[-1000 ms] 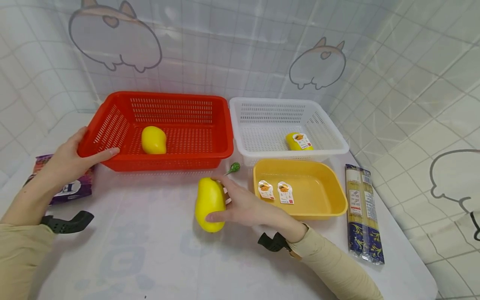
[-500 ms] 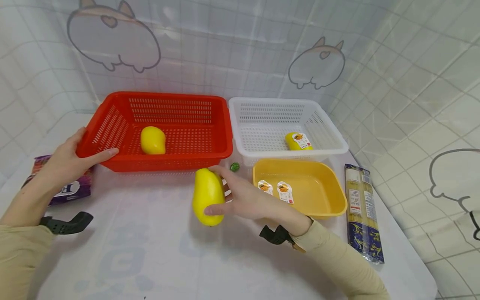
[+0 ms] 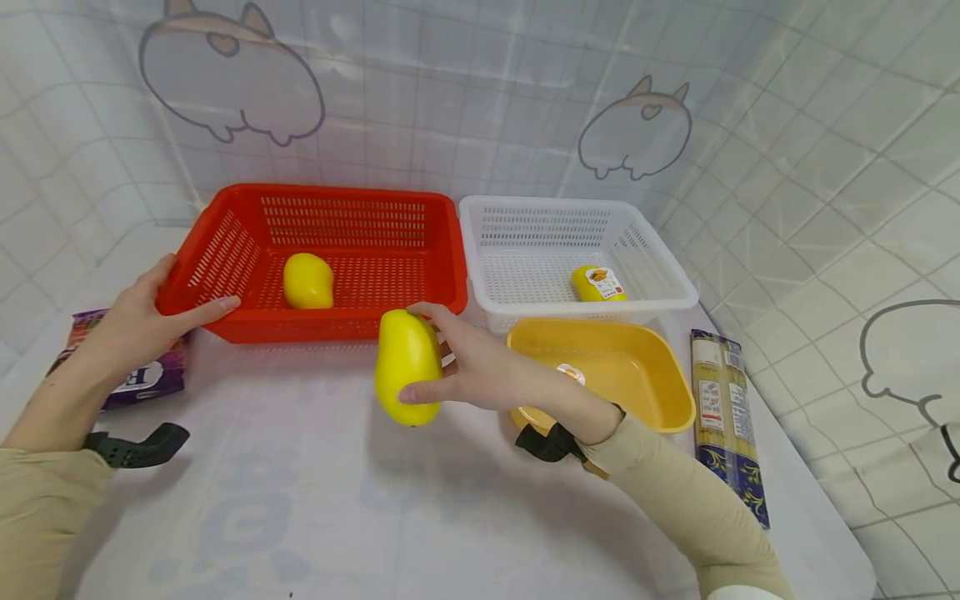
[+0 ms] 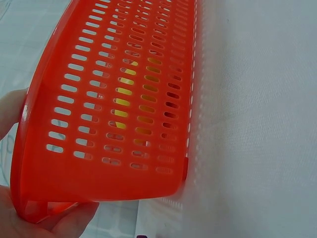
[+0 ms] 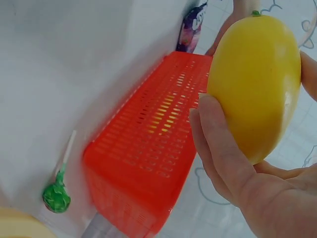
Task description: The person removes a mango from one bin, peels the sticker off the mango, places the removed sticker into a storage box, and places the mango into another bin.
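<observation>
A yellow mango is held in my right hand, fingers and thumb around its sides, raised above the table in front of the red basket. The right wrist view shows the mango from close by, a small green stem nub at its top. My left hand grips the red basket's left front corner; the left wrist view shows the thumb and fingers about the rim. Inside that basket lies another mango, partly seen through the slots.
A white basket holds a mango with a label. In front stands a yellow tub with stickers. A noodle pack lies at right, a purple bag at left. A green lollipop lies beside the red basket.
My right hand has lifted the mango and carried it forward and slightly left toward the red basket. The left hand keeps its grip on the basket's corner.
</observation>
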Motion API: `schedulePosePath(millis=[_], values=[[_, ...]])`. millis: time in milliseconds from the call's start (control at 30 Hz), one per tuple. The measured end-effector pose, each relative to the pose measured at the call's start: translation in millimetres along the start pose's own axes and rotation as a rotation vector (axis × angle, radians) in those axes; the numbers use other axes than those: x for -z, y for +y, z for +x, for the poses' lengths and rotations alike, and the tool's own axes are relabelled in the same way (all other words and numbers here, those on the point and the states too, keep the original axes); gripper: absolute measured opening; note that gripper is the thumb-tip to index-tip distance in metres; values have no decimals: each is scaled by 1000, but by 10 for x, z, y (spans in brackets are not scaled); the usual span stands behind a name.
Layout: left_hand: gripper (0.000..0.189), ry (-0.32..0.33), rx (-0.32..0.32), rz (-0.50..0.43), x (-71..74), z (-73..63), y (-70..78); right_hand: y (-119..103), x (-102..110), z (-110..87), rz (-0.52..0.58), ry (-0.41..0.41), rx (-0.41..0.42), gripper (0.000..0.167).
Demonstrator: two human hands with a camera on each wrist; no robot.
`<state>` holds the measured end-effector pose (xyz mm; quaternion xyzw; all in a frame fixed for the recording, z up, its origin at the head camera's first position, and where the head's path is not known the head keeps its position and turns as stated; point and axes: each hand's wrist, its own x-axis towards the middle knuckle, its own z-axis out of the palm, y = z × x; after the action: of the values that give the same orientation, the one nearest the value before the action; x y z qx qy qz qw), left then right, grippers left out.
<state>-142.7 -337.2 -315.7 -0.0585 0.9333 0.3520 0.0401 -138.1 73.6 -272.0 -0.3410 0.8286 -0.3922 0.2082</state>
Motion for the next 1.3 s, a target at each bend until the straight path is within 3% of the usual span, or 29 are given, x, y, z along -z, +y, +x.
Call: schedulePosePath(millis=[367,733,1000,1300], values=[[107,2,1,5,2,-6,-1,-64,117,183,17,-17,19,87],[107,2,3,7,-8,-5,-12,-190,246,340,55,-35,-65,87],[108,-2,14,0,-10,-12,-1,-231,349,535,6,-41,-21,87],[108,11,1,-4,-19,0,-14,-272,410,657,20,-43,-56,87]])
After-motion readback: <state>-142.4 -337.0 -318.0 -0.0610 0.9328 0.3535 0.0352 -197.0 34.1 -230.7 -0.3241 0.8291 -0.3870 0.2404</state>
